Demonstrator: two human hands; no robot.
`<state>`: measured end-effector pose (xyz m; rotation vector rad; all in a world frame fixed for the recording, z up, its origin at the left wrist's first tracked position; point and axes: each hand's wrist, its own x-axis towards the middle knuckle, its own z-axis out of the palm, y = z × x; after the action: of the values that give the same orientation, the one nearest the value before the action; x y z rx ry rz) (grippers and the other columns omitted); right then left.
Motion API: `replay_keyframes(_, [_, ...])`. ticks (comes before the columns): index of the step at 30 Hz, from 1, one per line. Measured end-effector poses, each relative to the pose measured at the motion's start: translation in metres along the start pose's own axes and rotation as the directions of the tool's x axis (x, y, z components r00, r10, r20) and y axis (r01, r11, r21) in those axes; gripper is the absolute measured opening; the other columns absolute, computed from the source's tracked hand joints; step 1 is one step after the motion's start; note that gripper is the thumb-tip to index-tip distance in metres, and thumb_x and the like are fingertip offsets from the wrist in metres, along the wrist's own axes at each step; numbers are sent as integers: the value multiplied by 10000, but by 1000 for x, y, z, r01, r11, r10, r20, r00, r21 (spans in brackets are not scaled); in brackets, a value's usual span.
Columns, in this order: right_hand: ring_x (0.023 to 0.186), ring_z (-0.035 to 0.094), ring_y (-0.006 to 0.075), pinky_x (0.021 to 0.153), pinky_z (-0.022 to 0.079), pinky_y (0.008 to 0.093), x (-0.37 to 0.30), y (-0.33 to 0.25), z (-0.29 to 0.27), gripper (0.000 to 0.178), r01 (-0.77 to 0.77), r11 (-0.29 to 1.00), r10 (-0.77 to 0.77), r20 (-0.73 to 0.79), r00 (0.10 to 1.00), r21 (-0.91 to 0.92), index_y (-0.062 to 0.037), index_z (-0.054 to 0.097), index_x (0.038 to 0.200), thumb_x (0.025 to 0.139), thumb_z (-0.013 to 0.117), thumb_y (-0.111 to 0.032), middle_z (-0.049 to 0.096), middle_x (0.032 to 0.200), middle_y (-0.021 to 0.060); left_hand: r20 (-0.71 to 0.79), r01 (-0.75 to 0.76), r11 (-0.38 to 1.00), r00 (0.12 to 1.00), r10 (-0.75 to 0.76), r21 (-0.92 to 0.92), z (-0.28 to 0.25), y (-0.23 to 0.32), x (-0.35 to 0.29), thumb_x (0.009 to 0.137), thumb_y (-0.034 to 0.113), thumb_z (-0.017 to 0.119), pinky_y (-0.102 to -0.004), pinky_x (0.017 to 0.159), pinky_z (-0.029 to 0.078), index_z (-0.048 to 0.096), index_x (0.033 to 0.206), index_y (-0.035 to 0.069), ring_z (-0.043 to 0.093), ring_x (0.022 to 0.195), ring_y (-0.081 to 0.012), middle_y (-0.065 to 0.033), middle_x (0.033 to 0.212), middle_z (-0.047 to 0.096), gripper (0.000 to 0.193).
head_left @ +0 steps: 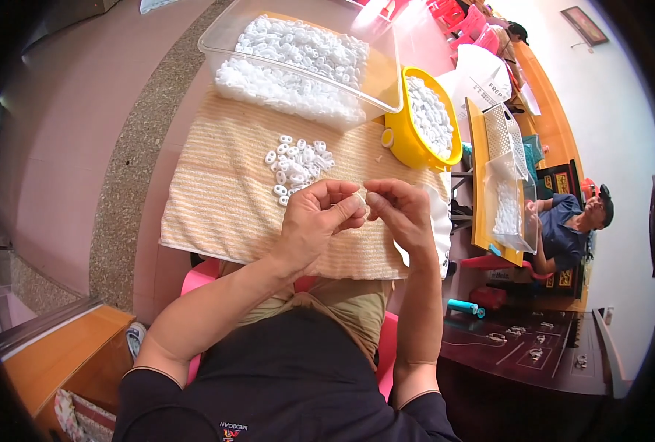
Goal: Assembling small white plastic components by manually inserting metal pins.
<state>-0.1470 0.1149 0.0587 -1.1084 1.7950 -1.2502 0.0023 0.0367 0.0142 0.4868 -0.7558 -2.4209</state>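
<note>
While both hands (360, 210) pinch one small white clip (362, 200) together just below the loose pile (298, 168), a slip could drop it.

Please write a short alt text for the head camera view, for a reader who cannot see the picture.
A person's left hand and right hand meet over a striped cloth, pinching a small white plastic piece between their fingertips. A loose pile of white pieces lies just beyond, with a clear bin and a yellow tub of more pieces behind.
</note>
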Motion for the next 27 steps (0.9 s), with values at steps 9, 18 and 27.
replay_keyframes(9, [792,631,324,698,492,400,7,28,-1,134,145,637,-130,80,988,-757,-21,653,901,775,632,-63,639,823,149,-24,12,998,1000,-13,-57,-2,-2,3,904,76,623,-268,785,557,593,1033,10,643,816,-136,-72,898,641,148])
replay_keyframes(18, [784,614,336,700,481,398,6,36,0,114,179,659,-154,101,983,-730,-4,652,891,800,615,-61,615,809,159,-43,34,999,998,-36,-40,-11,-7,7,893,77,639,-250,752,546,599,955,34,624,784,-121,-47,868,635,85])
replay_keyframes(27, [747,624,87,657,497,212,-10,34,8,57,71,993,-67,-46,997,93,30,611,926,874,624,9,616,846,20,-97,74,996,992,-79,-49,-13,-11,6,876,74,659,-256,748,536,601,943,39,614,777,-123,-44,871,638,95])
